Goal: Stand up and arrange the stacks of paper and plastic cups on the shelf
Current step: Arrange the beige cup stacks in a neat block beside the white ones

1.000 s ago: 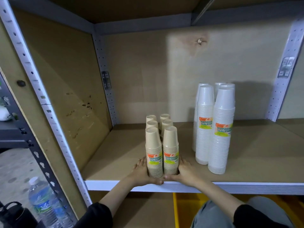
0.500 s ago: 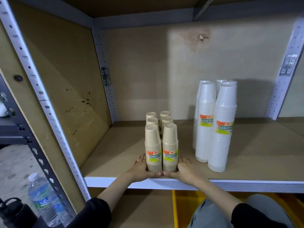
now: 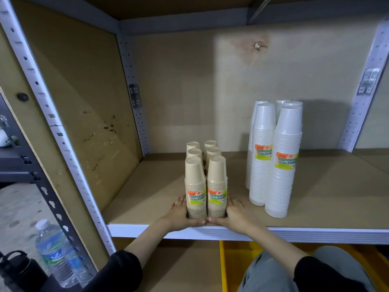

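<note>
**Both hands bracket the paper cups at the shelf's lip**

The left hand (image 3: 179, 216) and right hand (image 3: 235, 213) lie flat on the shelf (image 3: 147, 197). Their fingers run straight along either side of the paper cup stacks (image 3: 206, 186), and the thumb tips meet in front of the bases. Neither hand is clenched or wrapped round a stack; the palms simply press in and hem the group. Between the palms stand the two front stacks, upright and touching. Four more stacks line up beyond the fingertips, toward the back wall. The plastic cup stacks (image 3: 273, 161), much taller, stand to the right of the right hand, near but apart from it.

The contact sits only at the bases, so the person judges the tops to be the weak point. A quick shove would likely drag the bottoms while the upper cups lag and lean. The rear stacks lie past the fingers' reach and could splay or topple sideways. The group also stands just ahead of the thumbs, at the shelf's front edge. A pull toward the wrists might tip cups off toward the yellow bin (image 3: 231, 260) below. A wide swing of the right elbow could knock the tall plastic columns.
</note>
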`<move>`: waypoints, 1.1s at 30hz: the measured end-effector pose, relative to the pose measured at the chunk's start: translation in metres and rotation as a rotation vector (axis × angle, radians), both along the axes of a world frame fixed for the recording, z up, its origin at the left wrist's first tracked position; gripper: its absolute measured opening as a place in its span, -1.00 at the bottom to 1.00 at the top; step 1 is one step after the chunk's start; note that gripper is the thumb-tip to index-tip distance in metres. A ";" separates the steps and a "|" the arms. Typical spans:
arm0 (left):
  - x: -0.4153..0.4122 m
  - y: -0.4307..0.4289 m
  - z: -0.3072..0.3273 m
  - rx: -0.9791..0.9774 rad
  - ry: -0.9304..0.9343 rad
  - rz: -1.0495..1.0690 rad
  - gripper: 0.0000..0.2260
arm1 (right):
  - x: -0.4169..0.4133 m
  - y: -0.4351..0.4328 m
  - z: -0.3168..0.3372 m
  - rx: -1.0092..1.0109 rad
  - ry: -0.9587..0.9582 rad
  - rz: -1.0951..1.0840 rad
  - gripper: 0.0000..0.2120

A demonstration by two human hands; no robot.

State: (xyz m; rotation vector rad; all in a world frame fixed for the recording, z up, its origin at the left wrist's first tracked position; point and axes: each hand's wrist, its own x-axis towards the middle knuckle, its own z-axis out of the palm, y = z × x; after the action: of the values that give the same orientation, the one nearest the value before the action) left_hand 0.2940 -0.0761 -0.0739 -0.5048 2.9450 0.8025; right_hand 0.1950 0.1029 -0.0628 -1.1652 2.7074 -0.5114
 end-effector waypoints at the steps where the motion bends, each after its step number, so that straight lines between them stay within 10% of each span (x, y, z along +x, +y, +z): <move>1: 0.000 0.000 -0.001 -0.005 0.002 0.000 0.05 | 0.000 0.000 0.001 0.004 0.000 0.003 0.50; 24: 0.005 0.006 0.011 0.027 -0.006 0.011 0.17 | 0.010 0.001 0.008 0.018 -0.020 -0.033 0.51; 30: 0.009 0.007 0.015 0.015 0.001 0.029 0.17 | 0.017 0.008 0.019 -0.005 -0.002 -0.015 -0.01; 33: 0.012 0.010 0.018 0.012 0.000 0.037 0.09 | 0.020 0.009 0.023 0.034 -0.010 -0.009 0.05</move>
State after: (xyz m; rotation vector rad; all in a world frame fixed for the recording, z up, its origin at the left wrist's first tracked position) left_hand 0.3062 -0.0656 -0.0559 -0.5604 2.9371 0.8229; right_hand 0.2150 0.1121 -0.0400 -1.1397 2.7035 -0.4692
